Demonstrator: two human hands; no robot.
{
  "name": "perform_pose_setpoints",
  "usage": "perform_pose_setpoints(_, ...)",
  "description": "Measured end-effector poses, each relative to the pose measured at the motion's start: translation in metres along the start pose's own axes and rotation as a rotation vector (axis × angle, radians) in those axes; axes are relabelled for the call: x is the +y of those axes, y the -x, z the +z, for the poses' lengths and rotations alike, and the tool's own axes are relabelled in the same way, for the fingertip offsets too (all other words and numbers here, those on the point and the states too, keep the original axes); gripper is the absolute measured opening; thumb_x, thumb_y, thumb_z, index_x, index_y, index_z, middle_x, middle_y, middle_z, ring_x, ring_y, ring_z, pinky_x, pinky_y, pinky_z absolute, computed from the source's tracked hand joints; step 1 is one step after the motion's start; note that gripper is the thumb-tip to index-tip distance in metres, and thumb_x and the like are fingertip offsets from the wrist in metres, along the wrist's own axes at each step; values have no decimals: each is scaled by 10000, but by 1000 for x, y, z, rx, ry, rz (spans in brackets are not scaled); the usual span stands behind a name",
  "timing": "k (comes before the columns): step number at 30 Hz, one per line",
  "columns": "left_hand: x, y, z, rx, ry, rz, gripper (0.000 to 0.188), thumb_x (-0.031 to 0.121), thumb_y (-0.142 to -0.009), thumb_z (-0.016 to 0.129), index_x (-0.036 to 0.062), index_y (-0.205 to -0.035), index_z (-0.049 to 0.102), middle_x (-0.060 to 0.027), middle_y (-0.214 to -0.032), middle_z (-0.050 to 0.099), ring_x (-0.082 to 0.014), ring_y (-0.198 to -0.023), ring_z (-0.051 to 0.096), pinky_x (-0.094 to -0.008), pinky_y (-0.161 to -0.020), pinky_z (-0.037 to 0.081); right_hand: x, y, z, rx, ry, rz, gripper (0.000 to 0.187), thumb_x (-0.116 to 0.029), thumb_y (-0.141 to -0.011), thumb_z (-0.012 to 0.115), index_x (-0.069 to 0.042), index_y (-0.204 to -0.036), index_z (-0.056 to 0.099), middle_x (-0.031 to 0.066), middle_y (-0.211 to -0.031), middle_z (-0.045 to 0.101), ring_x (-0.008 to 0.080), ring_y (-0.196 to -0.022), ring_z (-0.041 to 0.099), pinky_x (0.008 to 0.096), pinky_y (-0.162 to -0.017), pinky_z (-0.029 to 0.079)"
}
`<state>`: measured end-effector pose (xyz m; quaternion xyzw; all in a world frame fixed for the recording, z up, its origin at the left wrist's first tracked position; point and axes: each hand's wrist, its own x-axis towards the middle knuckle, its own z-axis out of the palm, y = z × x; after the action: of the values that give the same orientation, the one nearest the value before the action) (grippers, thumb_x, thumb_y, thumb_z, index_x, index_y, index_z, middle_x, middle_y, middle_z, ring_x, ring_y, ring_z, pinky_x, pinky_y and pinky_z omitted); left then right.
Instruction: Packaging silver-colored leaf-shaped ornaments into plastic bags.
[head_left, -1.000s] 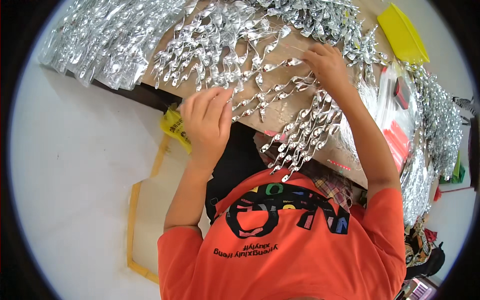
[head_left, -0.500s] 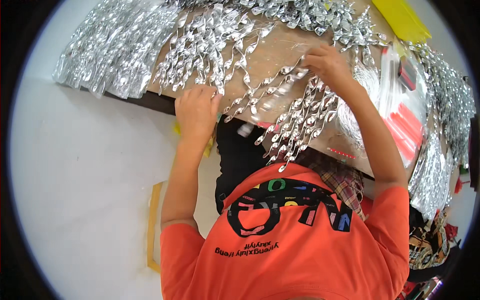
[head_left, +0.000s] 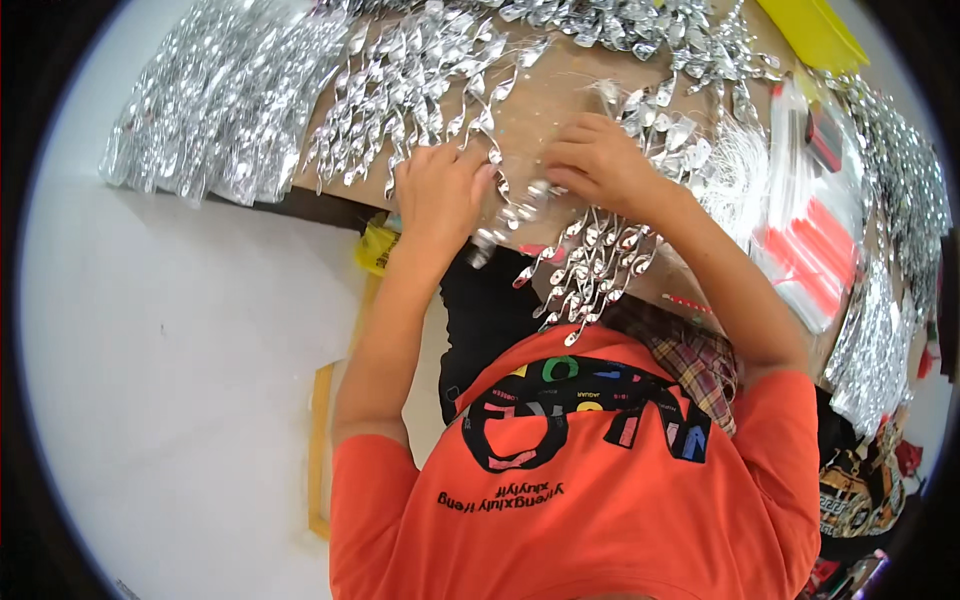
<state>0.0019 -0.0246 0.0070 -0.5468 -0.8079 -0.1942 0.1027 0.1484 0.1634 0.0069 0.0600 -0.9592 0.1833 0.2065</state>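
My left hand (head_left: 440, 192) is over the table's near edge, its fingers curled and thumb pressed in. Beside its thumb runs a silver spiral strand (head_left: 497, 155); whatever the fingertips grip is hidden. Facing it, my right hand (head_left: 603, 168) has its fingers pinched together. From its fingertips a motion-blurred silver twisted strand (head_left: 522, 210) trails down toward the edge. Under my right wrist, a bunch of silver spiral strands (head_left: 598, 262) drapes over the edge toward my orange shirt. More silver spiral strands (head_left: 395, 90) lie spread beyond my left hand.
Shiny silver strands in a thick pile (head_left: 225, 100) cover the table's left end. At right are white string (head_left: 735, 180), clear plastic bags with red strips (head_left: 812, 250) and a dark red block (head_left: 824, 140). A yellow tray (head_left: 815, 35) stands far right; a yellow bag (head_left: 376, 246) hangs below the edge.
My right hand has come left and nearer, away from the strands' far ends. My left hand has moved right and slightly farther away, so the two hands are now close together.
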Motion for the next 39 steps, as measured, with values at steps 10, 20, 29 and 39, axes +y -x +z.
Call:
perform_pose_setpoints(10,-32,12,14,168,99,-84,161,132,-790,659,100,-948,667,-79,-971,599,-281,-950,546,-409,-803,430,4,-4,0,15,36,62,105,-135,-801,645,-93,-896,631,56,-934,602,279,-913,544,388,-834,411)
perform_pose_setpoints(20,-46,15,1,219,17,-206,303,89,-761,685,93,-1062,648,-83,-1046,571,-291,-974,551,-388,-820,464,2,-75,49,-54,293,-102,231,-109,-750,608,-165,-974,619,-23,-1034,590,207,-1036,516,361,-895,398)
perform_pose_setpoints(29,-33,29,-5,129,196,-196,265,9,-763,633,73,-1020,638,-76,-1000,569,-288,-932,546,-392,-787,461,-4,-11,7,-101,292,-184,211,-132,-725,604,-174,-931,615,-13,-1092,587,203,-1076,507,377,-935,383)
perform_pose_setpoints(39,46,31,11,10,346,-83,267,111,-768,685,56,-1023,628,-124,-876,584,-308,-816,576,-401,-705,465,-13,14,4,-2,227,-85,231,-135,-765,579,-178,-987,628,-10,-1055,591,208,-1025,539,356,-897,394)
